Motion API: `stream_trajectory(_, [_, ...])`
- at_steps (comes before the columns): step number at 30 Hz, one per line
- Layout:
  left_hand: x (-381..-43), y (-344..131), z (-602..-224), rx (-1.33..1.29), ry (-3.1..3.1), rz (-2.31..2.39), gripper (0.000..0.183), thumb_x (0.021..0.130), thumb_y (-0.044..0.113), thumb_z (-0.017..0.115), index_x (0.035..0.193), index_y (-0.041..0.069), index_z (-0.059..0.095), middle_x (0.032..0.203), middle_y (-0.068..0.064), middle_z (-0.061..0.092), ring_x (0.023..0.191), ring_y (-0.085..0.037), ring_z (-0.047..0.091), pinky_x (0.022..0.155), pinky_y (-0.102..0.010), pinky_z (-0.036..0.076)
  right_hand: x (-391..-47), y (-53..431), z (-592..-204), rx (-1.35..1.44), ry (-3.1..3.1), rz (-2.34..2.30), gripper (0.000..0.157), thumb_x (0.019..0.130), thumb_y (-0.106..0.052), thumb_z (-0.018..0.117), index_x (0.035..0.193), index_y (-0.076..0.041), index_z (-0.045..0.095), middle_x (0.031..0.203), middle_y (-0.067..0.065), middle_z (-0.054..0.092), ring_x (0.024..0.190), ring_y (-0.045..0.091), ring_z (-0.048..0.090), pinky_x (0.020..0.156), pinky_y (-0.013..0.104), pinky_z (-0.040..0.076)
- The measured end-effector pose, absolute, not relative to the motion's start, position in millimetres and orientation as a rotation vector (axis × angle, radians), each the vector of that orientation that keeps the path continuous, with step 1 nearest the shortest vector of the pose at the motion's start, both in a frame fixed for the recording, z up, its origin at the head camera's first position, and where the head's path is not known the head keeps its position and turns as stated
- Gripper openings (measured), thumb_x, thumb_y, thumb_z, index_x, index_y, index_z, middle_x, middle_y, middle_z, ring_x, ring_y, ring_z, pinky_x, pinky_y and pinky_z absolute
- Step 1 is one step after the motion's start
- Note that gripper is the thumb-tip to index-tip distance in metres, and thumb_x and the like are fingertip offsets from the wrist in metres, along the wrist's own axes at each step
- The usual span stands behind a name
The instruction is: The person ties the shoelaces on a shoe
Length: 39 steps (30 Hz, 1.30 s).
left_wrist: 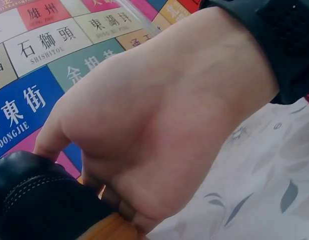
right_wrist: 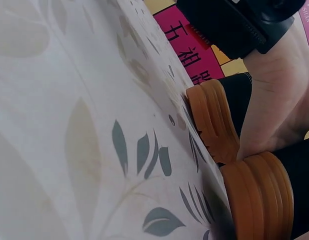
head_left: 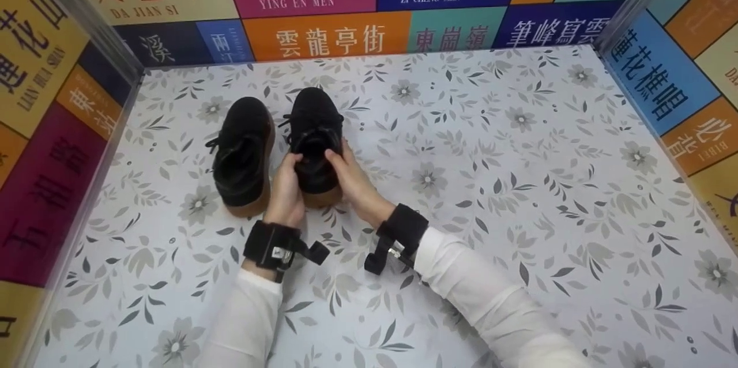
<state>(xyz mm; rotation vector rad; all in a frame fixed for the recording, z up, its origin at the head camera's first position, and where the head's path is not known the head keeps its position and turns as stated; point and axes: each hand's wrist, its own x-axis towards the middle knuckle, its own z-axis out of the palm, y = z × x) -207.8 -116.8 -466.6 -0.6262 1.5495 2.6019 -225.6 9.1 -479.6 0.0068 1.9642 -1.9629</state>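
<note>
Two black lace-up shoes with brown gum soles stand side by side, toes pointing away. My left hand [head_left: 286,190] grips the left side of the right-hand shoe [head_left: 314,108], its thumb at the collar. On the opposite side my right hand [head_left: 358,183] holds the same shoe, thumb over the collar edge and fingers along the outer wall. The other shoe [head_left: 242,131] stands just left of my left hand. In the left wrist view, the left hand [left_wrist: 144,120] has its thumb on the black heel collar [left_wrist: 39,195]. The right wrist view shows both brown soles [right_wrist: 259,195] near the tabletop.
A white tabletop [head_left: 519,195] with a grey flower and leaf print lies under the shoes. Colourful panels with Chinese lettering [head_left: 328,39] stand along the back, left and right sides. Black straps [head_left: 403,229] with loose ends wrap both wrists.
</note>
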Motion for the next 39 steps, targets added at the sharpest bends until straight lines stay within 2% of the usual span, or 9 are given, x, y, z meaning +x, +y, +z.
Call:
stream_trajectory(8, [-212.1, -122.9, -470.6, -0.666, 1.547, 2.574, 0.054, 0.107, 0.011, 0.035, 0.16, -0.003, 0.038, 0.169, -0.011, 0.037, 0.152, -0.017, 0.038, 0.128, -0.027, 0.029, -229.2, 7.7, -484.5, 0.054, 1.937, -1.951, 0.073, 0.112, -0.043, 0.047, 0.173, -0.022, 0.012, 0.181, 0.009, 0.013, 0.168, 0.03, 0.016, 0.136, 0.053, 0.018])
stream_trajectory(16, [-213.9, -125.6, -475.4, -0.655, 1.604, 2.554, 0.053, 0.105, 0.01, 0.035, 0.155, -0.005, 0.042, 0.156, -0.008, 0.046, 0.134, -0.012, 0.048, 0.112, -0.02, 0.04, -232.4, 5.8, -486.4, -0.008, 1.921, -1.966, 0.073, 0.112, -0.038, 0.05, 0.173, -0.022, 0.014, 0.18, 0.011, 0.018, 0.167, 0.031, 0.019, 0.136, 0.052, 0.018])
stream_trajectory(19, [-213.2, -124.9, -476.9, -0.655, 1.632, 2.547, 0.054, 0.104, 0.011, 0.037, 0.156, -0.004, 0.044, 0.158, -0.01, 0.047, 0.135, -0.014, 0.049, 0.114, -0.022, 0.041, -231.6, 7.8, -487.1, -0.015, 1.92, -1.958, 0.074, 0.112, -0.038, 0.05, 0.173, -0.022, 0.013, 0.181, 0.01, 0.017, 0.167, 0.031, 0.018, 0.137, 0.052, 0.016])
stream_trajectory(23, [-211.8, -123.1, -478.6, -0.663, 1.672, 2.527, 0.056, 0.104, 0.012, 0.038, 0.158, -0.003, 0.044, 0.164, -0.013, 0.045, 0.143, -0.018, 0.046, 0.123, -0.028, 0.037, -230.6, 12.9, -489.5, -0.012, 1.917, -1.932, 0.076, 0.112, -0.04, 0.051, 0.173, -0.021, 0.011, 0.181, 0.01, 0.013, 0.168, 0.03, 0.015, 0.138, 0.049, 0.013])
stream_trajectory(27, [-211.7, -121.6, -477.9, -0.626, 1.727, 2.518, 0.06, 0.103, 0.009, 0.037, 0.162, 0.0, 0.037, 0.17, -0.013, 0.037, 0.153, -0.021, 0.038, 0.131, -0.033, 0.029, -231.4, 22.7, -489.0, -0.044, 1.886, -1.905, 0.073, 0.113, -0.039, 0.049, 0.173, -0.017, 0.014, 0.181, 0.01, 0.014, 0.168, 0.028, 0.018, 0.137, 0.045, 0.017])
stream_trajectory(31, [-210.4, -120.5, -470.5, -0.615, 1.876, 2.492, 0.073, 0.102, 0.006, 0.039, 0.171, 0.003, 0.014, 0.18, -0.013, 0.015, 0.166, -0.021, 0.016, 0.136, -0.033, 0.016, -233.5, 46.9, -484.0, -0.053, 1.883, -1.834, 0.068, 0.114, -0.036, 0.045, 0.17, -0.007, 0.021, 0.178, 0.017, 0.024, 0.165, 0.034, 0.026, 0.135, 0.045, 0.025])
stream_trajectory(34, [-205.1, -118.6, -459.7, -0.625, 2.065, 2.438, 0.084, 0.101, 0.006, 0.045, 0.172, 0.006, 0.0, 0.182, -0.011, 0.001, 0.169, -0.02, 0.003, 0.138, -0.031, 0.007, -238.6, 79.1, -477.3, -0.058, 1.97, -1.719, 0.067, 0.115, -0.039, 0.043, 0.169, -0.005, 0.023, 0.177, 0.018, 0.026, 0.163, 0.036, 0.031, 0.134, 0.047, 0.029])
stream_trajectory(36, [-200.8, -116.4, -452.4, -0.601, 2.239, 2.364, 0.088, 0.101, 0.007, 0.051, 0.172, 0.008, 0.0, 0.182, -0.012, 0.0, 0.169, -0.022, 0.001, 0.138, -0.032, 0.004, -245.4, 105.2, -469.2, -0.067, 2.076, -1.619, 0.068, 0.115, -0.044, 0.041, 0.17, -0.008, 0.023, 0.177, 0.016, 0.026, 0.162, 0.036, 0.033, 0.133, 0.048, 0.031])
stream_trajectory(39, [-195.8, -112.4, -439.9, -0.531, 2.508, 2.192, 0.093, 0.099, 0.01, 0.058, 0.172, 0.007, 0.0, 0.182, -0.013, -0.002, 0.17, -0.026, -0.003, 0.138, -0.036, 0.001, -259.7, 142.6, -455.3, -0.086, 2.301, -1.448, 0.07, 0.114, -0.05, 0.038, 0.17, -0.011, 0.024, 0.178, 0.015, 0.025, 0.162, 0.037, 0.032, 0.133, 0.053, 0.029])
